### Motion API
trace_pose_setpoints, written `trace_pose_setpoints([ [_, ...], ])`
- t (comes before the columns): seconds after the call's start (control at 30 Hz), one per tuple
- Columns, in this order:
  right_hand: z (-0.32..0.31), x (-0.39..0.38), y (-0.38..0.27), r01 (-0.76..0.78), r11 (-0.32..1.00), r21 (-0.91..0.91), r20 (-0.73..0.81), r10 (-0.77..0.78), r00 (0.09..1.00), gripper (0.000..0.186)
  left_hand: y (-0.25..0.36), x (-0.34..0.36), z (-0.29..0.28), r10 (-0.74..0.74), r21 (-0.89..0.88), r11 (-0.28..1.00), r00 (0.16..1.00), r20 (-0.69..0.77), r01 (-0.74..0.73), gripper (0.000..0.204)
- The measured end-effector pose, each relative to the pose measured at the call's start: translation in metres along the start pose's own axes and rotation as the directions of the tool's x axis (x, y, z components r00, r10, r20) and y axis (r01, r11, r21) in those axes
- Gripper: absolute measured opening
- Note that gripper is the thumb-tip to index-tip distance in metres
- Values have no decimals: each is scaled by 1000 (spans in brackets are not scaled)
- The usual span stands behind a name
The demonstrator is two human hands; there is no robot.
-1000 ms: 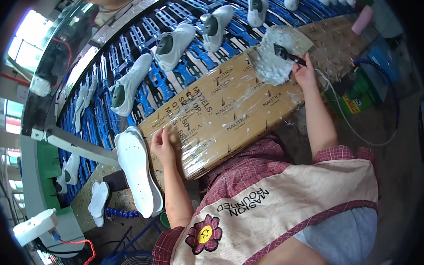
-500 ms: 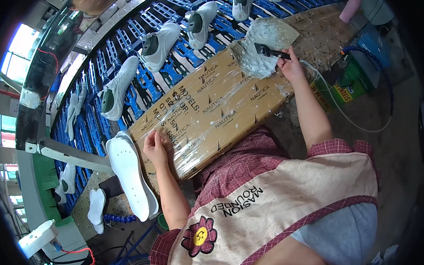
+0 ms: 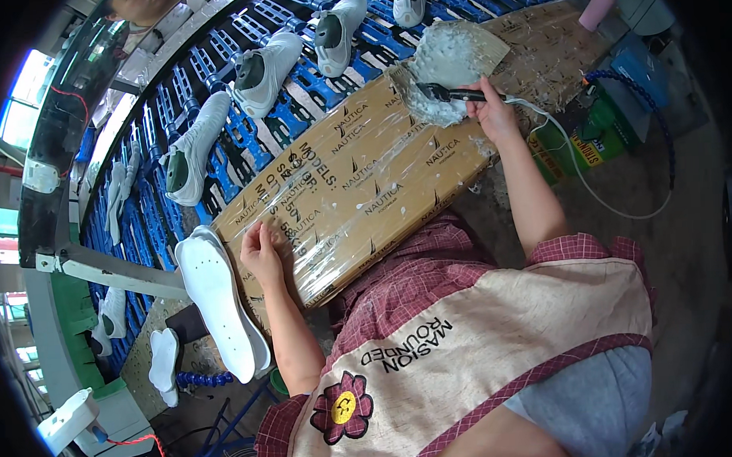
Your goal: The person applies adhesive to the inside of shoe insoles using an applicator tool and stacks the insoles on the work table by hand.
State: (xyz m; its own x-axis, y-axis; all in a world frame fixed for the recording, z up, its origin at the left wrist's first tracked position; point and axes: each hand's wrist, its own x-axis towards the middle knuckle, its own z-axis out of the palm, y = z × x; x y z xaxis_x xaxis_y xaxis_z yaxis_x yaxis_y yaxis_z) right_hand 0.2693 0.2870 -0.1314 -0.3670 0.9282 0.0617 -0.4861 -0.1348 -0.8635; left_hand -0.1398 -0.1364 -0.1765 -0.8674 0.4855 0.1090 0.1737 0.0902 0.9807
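Note:
My right hand (image 3: 493,114) grips the handle of a black glue brush (image 3: 450,93), with a thin pale tube (image 3: 577,161) trailing from its rear end. The brush head rests low over a dish (image 3: 461,57) thickly crusted with whitish residue. Beneath both hands lies a plastic-wrapped cardboard sheet (image 3: 364,172) with a repeated printed pattern. Near its left end is my left hand (image 3: 262,252), fingers loosely curled together, with nothing visible in them. Just left of that hand, white shoe soles (image 3: 219,306) lie stacked, dotted with small holes.
Behind the cardboard runs a blue slatted conveyor (image 3: 223,165) carrying several white shoes (image 3: 270,71). A metal bar (image 3: 117,269) crosses at left, near smaller white soles (image 3: 163,356). A green box (image 3: 577,144) and blue hose (image 3: 660,117) are at right; a pink roll (image 3: 598,7) stands beyond.
My right hand has moved the brush left and slightly down across the dish, its head now flatter. My left hand stays by the soles. The whole view has shifted a little.

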Motion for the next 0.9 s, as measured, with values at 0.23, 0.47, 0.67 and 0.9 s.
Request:
trace_pose_setpoints([
  [0.23, -5, -10, 1, 36, 993, -114, -101, -48, 994, 40, 1, 0, -1, 12, -22, 1000, 1000, 12, -12, 19],
  [0.47, 8, -30, 7, 56, 998, -22, -296, -60, 953, 43, 1, 2, -4, 18, 3, 1000, 1000, 1, -18, 18],
  [0.67, 27, -43, 8, -27, 992, 119, -321, 65, 945, 42, 5, 3, -5, 5, -26, 1000, 1000, 6, -5, 17],
  [0.9, 23, -2, 1, 50, 951, 304, -238, 24, 971, 43, 20, 1, -12, -3, 10, 1000, 1000, -24, 3, 18],
])
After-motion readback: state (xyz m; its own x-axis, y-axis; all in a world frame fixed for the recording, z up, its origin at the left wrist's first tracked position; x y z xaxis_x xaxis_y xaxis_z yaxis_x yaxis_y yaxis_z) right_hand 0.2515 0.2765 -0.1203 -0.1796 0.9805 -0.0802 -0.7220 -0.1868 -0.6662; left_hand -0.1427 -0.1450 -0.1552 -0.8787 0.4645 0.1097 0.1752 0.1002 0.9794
